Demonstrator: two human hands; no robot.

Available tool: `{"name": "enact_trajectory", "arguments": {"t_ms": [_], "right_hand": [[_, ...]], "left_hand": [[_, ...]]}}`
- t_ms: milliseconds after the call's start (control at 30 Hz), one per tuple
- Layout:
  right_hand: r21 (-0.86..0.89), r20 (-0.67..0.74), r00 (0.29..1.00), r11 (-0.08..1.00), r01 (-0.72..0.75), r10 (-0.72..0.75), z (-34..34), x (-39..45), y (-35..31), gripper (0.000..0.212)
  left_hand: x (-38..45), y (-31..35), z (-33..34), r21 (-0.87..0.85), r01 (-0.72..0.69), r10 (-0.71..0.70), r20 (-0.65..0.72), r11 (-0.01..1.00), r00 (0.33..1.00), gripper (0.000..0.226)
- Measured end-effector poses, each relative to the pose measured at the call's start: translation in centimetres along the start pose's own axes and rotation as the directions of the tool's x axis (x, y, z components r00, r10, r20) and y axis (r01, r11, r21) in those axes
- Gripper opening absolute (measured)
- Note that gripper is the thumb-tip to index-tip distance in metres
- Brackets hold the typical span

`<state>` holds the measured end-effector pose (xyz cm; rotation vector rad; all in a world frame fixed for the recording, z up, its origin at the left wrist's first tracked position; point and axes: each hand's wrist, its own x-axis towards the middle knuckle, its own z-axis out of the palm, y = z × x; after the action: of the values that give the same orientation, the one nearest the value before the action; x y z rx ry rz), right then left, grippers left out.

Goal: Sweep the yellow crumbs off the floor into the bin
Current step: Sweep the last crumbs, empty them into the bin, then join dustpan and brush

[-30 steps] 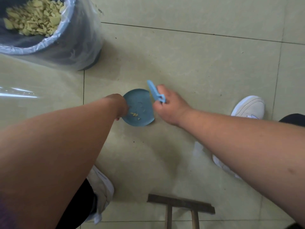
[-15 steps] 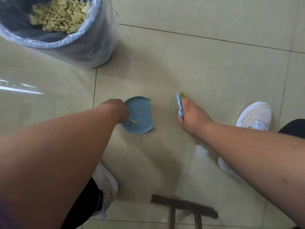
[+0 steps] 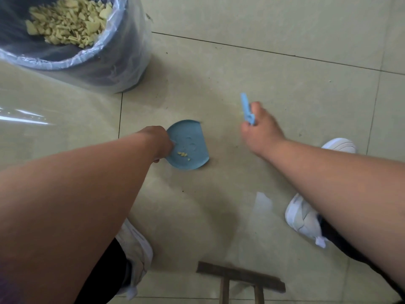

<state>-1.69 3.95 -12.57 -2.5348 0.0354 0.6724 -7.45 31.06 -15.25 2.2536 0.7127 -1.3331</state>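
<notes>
Two hands are down near the floor (image 3: pixel 274 84), and I start with the left hand (image 3: pixel 161 142): it is closed on the near-left edge of the dustpan (image 3: pixel 189 145), fingers hidden under the wrist so I cannot see exactly how they wrap. I see the dustpan, blue and rounded, lying low at the tiles with its straight edge facing right, and a small cluster of crumbs (image 3: pixel 183 154) sits in it close to that hand. My right hand (image 3: pixel 260 130) is off to the right, apart from the dustpan, curled into a fist around a blue brush (image 3: pixel 247 109) whose handle sticks up and away from the knuckles; the hand is blurred, and the bristle end is hidden from me. Between the dustpan and the brush the tiles look bare apart from a few dark specks. Further out, at upper left, stands the bin (image 3: pixel 122 58), lined with a clear bag (image 3: pixel 140 23) and holding a heap of yellow pieces (image 3: pixel 68 20). White shoes show below each arm, one (image 3: pixel 138 242) under the left forearm and one (image 3: pixel 302 218) under the right, with another (image 3: pixel 338 144) beyond the right forearm. At the bottom edge I make out the top of a wooden stool (image 3: pixel 241 276).
</notes>
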Motion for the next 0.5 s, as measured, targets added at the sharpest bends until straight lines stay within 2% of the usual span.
{"name": "enact_trajectory", "arguments": {"t_ms": [33, 100, 167, 233, 367, 433, 500], "right_hand": [[-0.052, -0.066, 0.996, 0.997, -0.057, 0.054, -1.4, 0.8, 1.9, 0.013], [-0.193, -0.165, 0.976, 0.966, -0.171, 0.14, -3.8, 1.9, 5.5, 0.025], [-0.313, -0.188, 0.961, 0.915, -0.254, 0.203, -5.3, 2.1, 8.4, 0.034], [-0.36, -0.148, 0.961, 0.892, -0.273, 0.235, -5.4, 2.0, 9.5, 0.036], [-0.321, 0.006, 0.987, 0.935, -0.153, 0.163, -2.1, 1.1, 6.9, 0.051], [-0.271, 0.102, 0.994, 0.963, -0.013, 0.042, 0.5, 0.5, 4.1, 0.061], [-0.209, 0.244, 0.965, 0.966, 0.153, -0.1, 2.9, -0.4, 1.0, 0.057]], "left_hand": [[-0.1, 0.1, -0.1, -0.002, -0.002, 0.002, 0.002, 1.0, 1.0, 0.041], [-0.4, 0.4, -0.4, 0.01, -0.006, 0.006, 0.004, 1.0, 1.0, 0.04], [-0.8, 0.7, -0.6, 0.018, 0.012, -0.013, 0.03, 1.0, 0.999, 0.039], [-1.1, 0.9, -0.8, 0.002, 0.023, -0.023, 0.06, 1.0, 0.998, 0.04], [-1.0, 1.2, -0.7, 0.032, 0.022, -0.024, 0.051, 0.999, 0.998, 0.042], [-1.1, 1.7, -0.8, 0.046, 0.014, -0.016, 0.05, 0.999, 0.999, 0.042], [-1.0, 2.4, -0.7, 0.036, -0.009, 0.007, 0.051, 0.999, 0.999, 0.041]]}}
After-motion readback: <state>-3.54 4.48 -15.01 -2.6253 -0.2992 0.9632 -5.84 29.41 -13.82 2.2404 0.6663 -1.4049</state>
